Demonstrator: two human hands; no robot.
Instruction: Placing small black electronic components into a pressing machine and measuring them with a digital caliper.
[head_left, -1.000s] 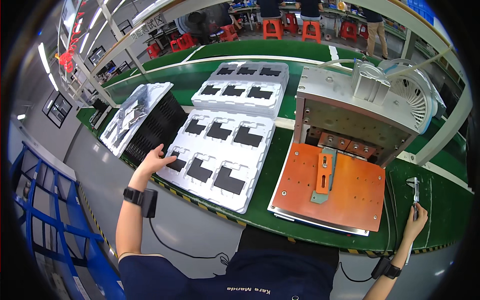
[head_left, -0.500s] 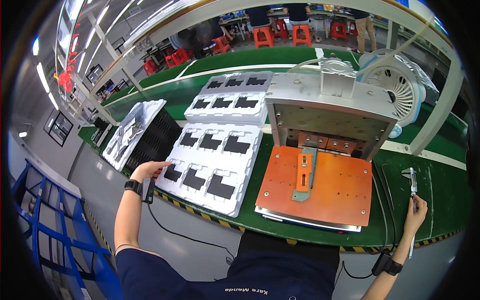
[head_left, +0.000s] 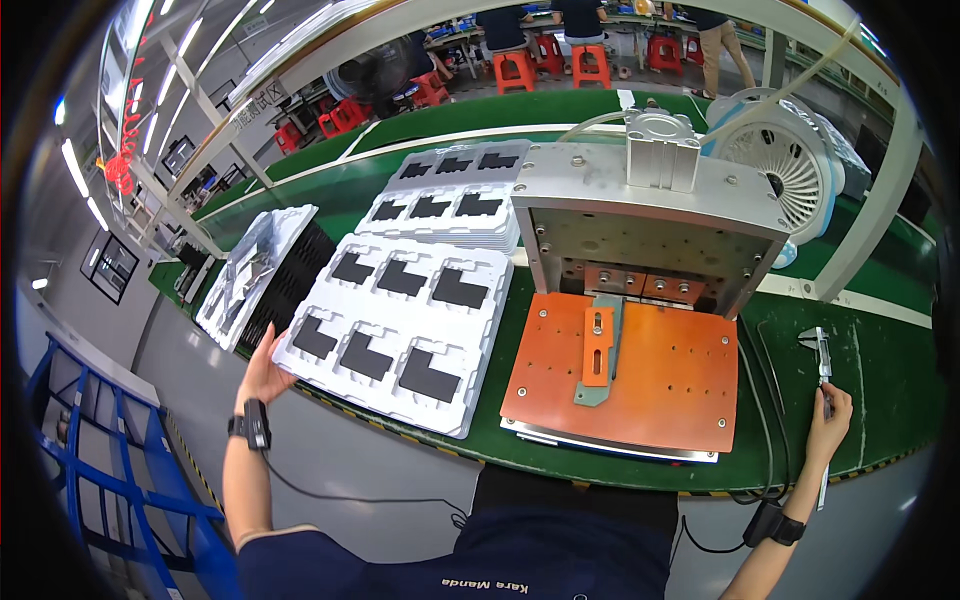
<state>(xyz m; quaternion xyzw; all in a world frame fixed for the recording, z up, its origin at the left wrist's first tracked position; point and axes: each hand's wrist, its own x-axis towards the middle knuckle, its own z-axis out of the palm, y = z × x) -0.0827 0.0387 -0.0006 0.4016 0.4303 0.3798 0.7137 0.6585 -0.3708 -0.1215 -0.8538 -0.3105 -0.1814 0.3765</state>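
Left hand [head_left: 264, 372] open, fingers spread against the near left corner of the white moulded tray [head_left: 400, 330], set on the green bench [head_left: 880, 370] and filled with dark flat parts [head_left: 430, 374]; further trays stacked behind. Right hand [head_left: 826, 428] closed round the metal caliper [head_left: 822, 360], lying right of the orange press plate [head_left: 630, 375]; grey press housing [head_left: 640, 225] above.
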